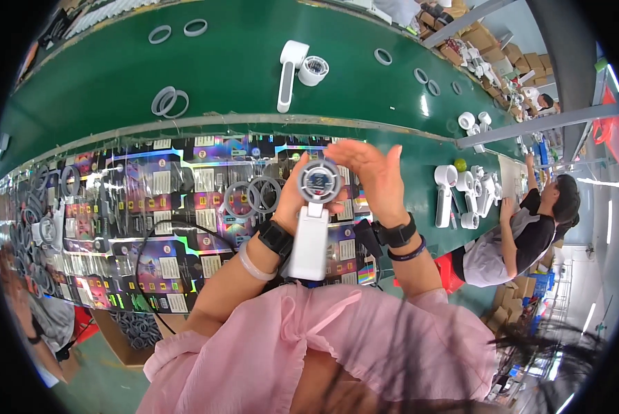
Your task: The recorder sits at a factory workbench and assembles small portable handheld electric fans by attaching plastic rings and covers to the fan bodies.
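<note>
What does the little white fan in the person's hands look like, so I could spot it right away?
Look just below the long green belt, above the shiny printed cards. The handheld fan is between the left hand and right hand. Unlike the white fans lying on the belt, it's held up, round grille facing you.

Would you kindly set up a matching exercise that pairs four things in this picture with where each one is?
Things:
1. small white handheld fan with a round grille
2. pair of overlapping grey plastic rings
3. black wristband with a blue bead bracelet
4. glossy printed packaging cards

Places:
A. on the wrist of the right hand
B. spread along the near edge of the bench
C. held up by the left hand
D. lying on the green belt

Pairs: 1-C, 2-D, 3-A, 4-B
</note>
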### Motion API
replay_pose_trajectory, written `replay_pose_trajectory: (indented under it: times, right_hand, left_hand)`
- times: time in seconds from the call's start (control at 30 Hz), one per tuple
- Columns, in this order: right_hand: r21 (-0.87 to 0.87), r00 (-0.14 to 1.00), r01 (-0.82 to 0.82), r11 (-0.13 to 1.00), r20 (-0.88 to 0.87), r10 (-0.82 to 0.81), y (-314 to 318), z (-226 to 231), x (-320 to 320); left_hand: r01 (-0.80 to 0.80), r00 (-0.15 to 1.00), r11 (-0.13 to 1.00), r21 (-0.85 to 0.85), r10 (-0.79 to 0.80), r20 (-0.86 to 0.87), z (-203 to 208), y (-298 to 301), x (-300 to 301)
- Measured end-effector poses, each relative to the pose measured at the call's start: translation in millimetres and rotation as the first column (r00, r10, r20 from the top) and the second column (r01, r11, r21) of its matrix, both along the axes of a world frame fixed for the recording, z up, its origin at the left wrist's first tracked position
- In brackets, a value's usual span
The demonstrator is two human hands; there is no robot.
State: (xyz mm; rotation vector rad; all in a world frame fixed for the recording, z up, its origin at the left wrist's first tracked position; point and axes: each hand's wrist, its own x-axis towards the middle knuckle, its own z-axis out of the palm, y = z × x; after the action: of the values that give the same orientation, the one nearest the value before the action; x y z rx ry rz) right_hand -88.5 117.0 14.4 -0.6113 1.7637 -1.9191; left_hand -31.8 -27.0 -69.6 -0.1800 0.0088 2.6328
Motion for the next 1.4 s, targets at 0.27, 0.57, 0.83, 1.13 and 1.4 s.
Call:
replay_pose_trajectory:
  times: [0.27,0.57,0.83,1.13,1.4]
  right_hand:
    - [0.007,0.987,0.158,0.987,0.031,-0.158,5.6,-3.8,16.2]
    - [0.133,0.962,0.158,0.978,-0.246,-0.122,-7.8,13.6,23.6]
    - [0.065,0.964,0.251,0.966,-0.103,-0.244,-1.6,13.8,50.2]
    - [-0.060,0.916,0.368,0.928,-0.149,-0.373,7.6,15.3,71.7]
    - [-0.074,0.756,0.391,0.917,-0.542,-0.366,9.7,17.0,81.9]
  left_hand:
    - [0.029,0.995,0.907,0.420,0.013,-0.097,-10.1,3.7,7.1]
    - [-0.118,0.959,0.990,0.074,0.134,-0.251,-5.8,2.8,9.3]
    - [-0.682,0.726,0.378,-0.627,0.246,-0.642,57.3,16.6,25.3]
    - [-0.892,0.409,-0.257,-0.372,-0.107,-0.906,85.1,27.4,47.4]
    - [-0.861,0.389,-0.404,-0.310,-0.130,-0.912,84.8,42.3,63.6]
